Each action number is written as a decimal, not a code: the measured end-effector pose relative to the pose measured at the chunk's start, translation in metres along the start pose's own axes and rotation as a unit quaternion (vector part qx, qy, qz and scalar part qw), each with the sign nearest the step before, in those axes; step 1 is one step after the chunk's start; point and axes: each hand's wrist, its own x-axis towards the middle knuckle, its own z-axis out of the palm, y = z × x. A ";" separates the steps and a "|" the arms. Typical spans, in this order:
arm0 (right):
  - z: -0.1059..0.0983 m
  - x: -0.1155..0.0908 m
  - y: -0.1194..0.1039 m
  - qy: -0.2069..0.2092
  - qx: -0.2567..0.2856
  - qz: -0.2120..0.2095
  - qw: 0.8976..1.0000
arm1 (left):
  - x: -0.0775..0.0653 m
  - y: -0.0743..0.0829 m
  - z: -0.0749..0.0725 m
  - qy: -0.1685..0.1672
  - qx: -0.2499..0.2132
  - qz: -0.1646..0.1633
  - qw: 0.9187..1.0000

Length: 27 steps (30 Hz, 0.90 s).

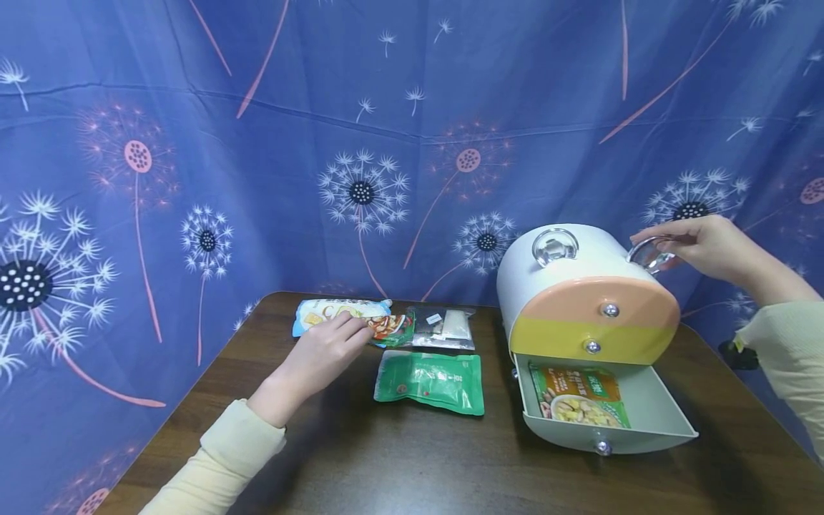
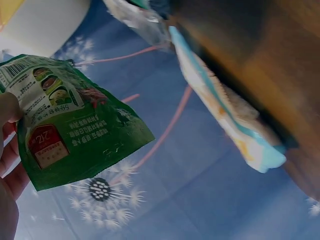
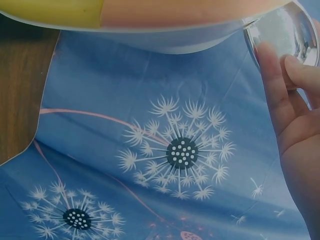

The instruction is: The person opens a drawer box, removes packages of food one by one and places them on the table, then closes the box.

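My left hand (image 1: 325,354) pinches a green food packet (image 2: 85,120) by its edge, up off the table. Its printed back faces the left wrist camera; in the head view a picture of a dish shows on it. My right hand (image 1: 714,247) grips a round chrome ear (image 3: 277,37) on top of a white cabinet (image 1: 515,286) with rounded ends. The cabinet's orange upper drawer (image 1: 573,304) and yellow middle drawer (image 1: 547,335) are closed. Its grey-green bottom drawer (image 1: 663,408) stands pulled out, with an orange and green packet (image 1: 582,397) lying inside.
A flat green pouch (image 1: 430,383) lies on the dark wooden table (image 1: 412,465). Behind it are a white and blue bag (image 1: 322,309) and a clear packet (image 1: 453,329). A second chrome ear (image 1: 555,247) tops the cabinet. A blue dandelion-print curtain (image 1: 290,179) hangs behind.
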 end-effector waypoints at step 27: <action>-0.001 0.004 -0.003 -0.003 -0.047 -0.020 0.999 | -0.068 -0.023 0.025 -0.046 0.038 0.023 0.998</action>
